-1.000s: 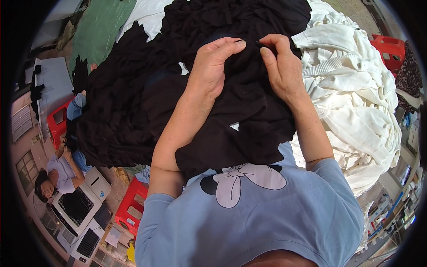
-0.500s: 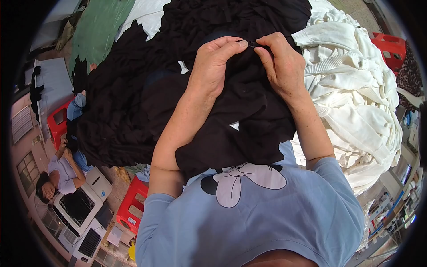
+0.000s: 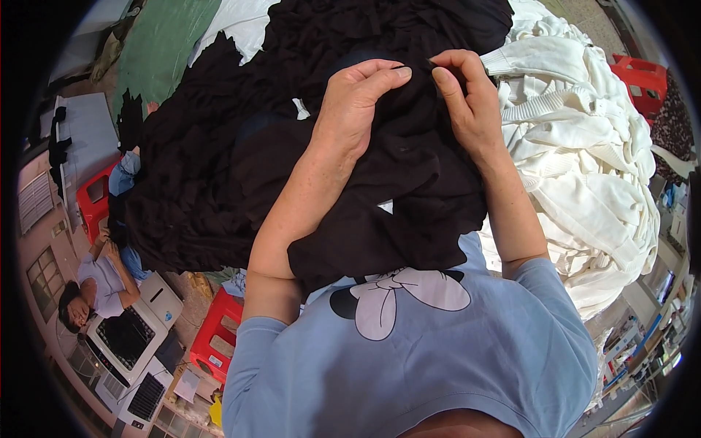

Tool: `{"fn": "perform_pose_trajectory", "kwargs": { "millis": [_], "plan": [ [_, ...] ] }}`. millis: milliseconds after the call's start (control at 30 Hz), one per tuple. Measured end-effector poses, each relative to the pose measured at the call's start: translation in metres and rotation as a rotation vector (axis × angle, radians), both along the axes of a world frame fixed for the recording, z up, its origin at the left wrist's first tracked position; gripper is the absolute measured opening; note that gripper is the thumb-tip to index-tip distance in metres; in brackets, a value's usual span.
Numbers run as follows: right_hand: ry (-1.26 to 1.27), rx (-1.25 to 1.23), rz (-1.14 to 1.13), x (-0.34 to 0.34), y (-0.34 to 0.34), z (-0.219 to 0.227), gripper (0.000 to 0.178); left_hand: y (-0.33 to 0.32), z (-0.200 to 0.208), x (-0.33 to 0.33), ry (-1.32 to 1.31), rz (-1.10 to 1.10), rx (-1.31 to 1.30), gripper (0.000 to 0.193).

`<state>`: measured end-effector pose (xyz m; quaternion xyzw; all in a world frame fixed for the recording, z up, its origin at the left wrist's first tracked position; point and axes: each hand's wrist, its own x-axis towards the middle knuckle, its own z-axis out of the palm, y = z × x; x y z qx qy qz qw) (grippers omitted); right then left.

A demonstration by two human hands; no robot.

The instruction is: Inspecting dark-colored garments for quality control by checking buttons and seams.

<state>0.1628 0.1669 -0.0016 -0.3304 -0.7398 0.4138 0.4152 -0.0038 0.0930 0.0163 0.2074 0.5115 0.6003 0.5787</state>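
Black knit fabric (image 3: 409,168), a garment or part of one, lies over my lap and runs up to my hands. My left hand (image 3: 355,102) is closed, pinching the fabric's dark edge between thumb and forefinger. A short gap to the right, my right hand (image 3: 473,106) holds thumb and forefinger close together in a pinch; whatever lies between them is too small or dark to make out. A small white label (image 3: 301,109) shows on the black cloth left of my left wrist. A second white tag (image 3: 385,207) lies lower, between my forearms.
A large heap of black garments (image 3: 197,182) spreads to the left and far side. White knit garments (image 3: 584,168) are piled at the right. Red stools (image 3: 217,336) stand around. At the far left a person (image 3: 106,281) sits by a white machine (image 3: 135,332).
My right hand has moved slightly right, away from my left hand, and the gap between their fingertips has widened. The left hand stays nearly in place.
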Motion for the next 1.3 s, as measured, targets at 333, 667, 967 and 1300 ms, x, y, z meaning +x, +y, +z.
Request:
{"fn": "perform_pose_trajectory", "kwargs": {
  "millis": [333, 667, 967, 1300],
  "plan": [
    [0.197, -0.595, 0.200, 0.012, 0.012, -0.010, 0.016, -0.005, 0.009, -0.028, 0.237, -0.172, -0.102, 0.030],
    [-0.211, -0.073, -0.084, -0.001, 0.008, -0.010, 0.023, -0.008, 0.003, -0.034, 0.144, -0.045, -0.061, 0.019],
    [-0.218, 0.435, 0.008, -0.008, -0.004, 0.024, 0.019, -0.008, 0.004, -0.029, 0.152, -0.025, -0.016, 0.018],
    [-0.270, 0.316, 0.066, -0.015, -0.007, 0.011, 0.015, -0.008, 0.005, -0.024, 0.180, -0.022, 0.015, 0.019]
  ]
}}
